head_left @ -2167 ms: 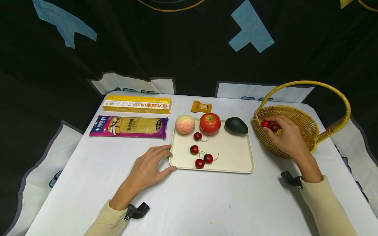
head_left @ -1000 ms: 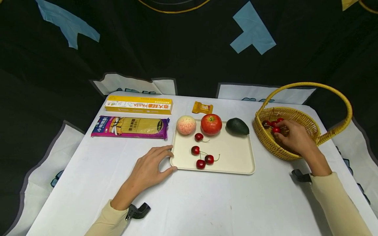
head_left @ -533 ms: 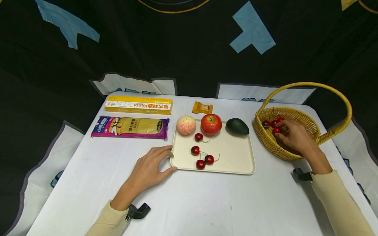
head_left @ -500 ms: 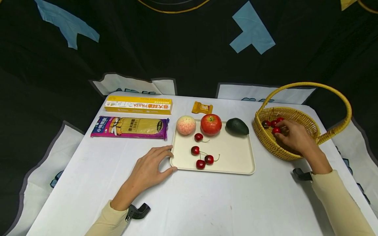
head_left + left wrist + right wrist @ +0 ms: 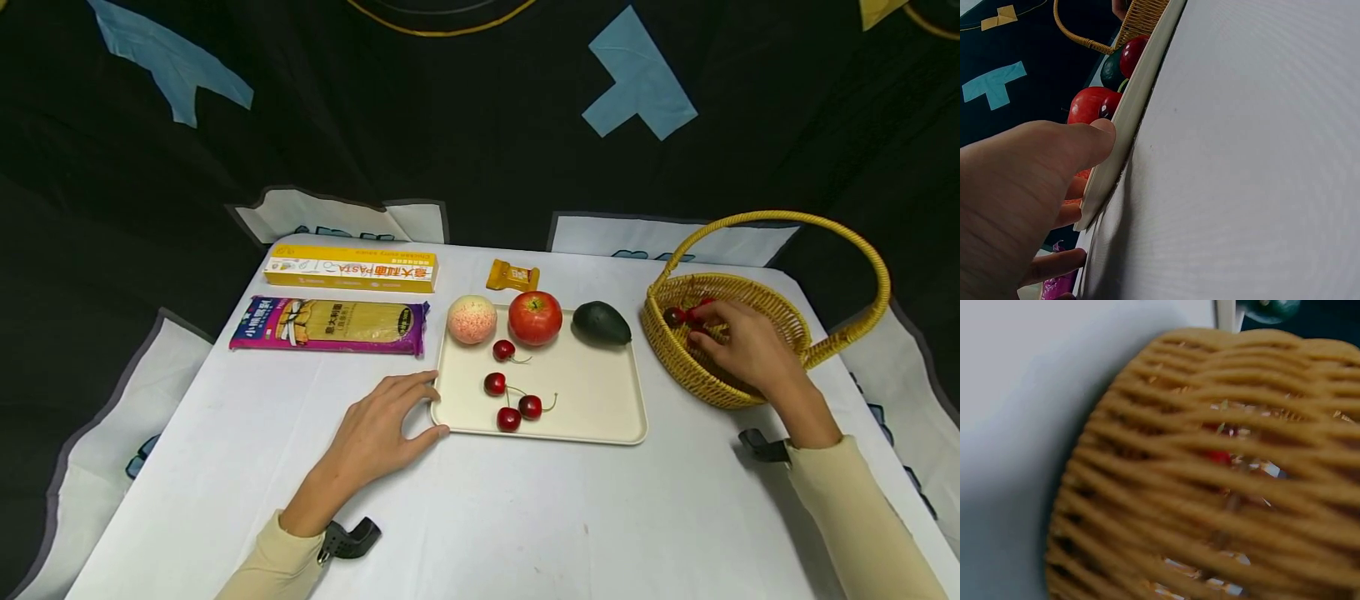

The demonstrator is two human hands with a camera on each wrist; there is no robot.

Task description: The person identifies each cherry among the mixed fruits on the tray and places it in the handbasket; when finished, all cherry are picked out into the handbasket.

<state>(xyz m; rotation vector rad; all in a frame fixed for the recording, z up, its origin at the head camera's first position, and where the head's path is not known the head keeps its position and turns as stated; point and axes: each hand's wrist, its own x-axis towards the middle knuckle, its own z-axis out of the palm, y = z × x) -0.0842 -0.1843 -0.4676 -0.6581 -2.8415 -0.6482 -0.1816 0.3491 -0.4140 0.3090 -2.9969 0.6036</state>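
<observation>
My left hand point(image 5: 378, 429) holds the near left corner of a cream tray point(image 5: 592, 417), thumb on its front rim and fingers along its left side. On the tray lie a peach point(image 5: 472, 319), a red apple point(image 5: 535, 317), a dark green avocado point(image 5: 601, 323) and several stemmed cherries point(image 5: 508, 418). My right hand point(image 5: 750, 346) reaches into a yellow wicker basket point(image 5: 693, 379), its thumb and forefinger pinching a cherry that they mostly cover. Another dark cherry point(image 5: 673, 317) shows beside the fingertips. In the right wrist view the basket's woven wall point(image 5: 1210, 481) hides this hand.
Left of the tray lie a yellow pasta box point(image 5: 350, 268) and a purple pack of spaghetti point(image 5: 330, 324). A small orange-wrapped snack point(image 5: 513, 275) sits behind the apple. The tall basket handle point(image 5: 840, 229) arches above the right hand.
Since 2.2 s ago the right hand has gone deeper right into the basket; in the last half second it has shifted slightly left, its fingers closing over the cherries. The left hand stays put.
</observation>
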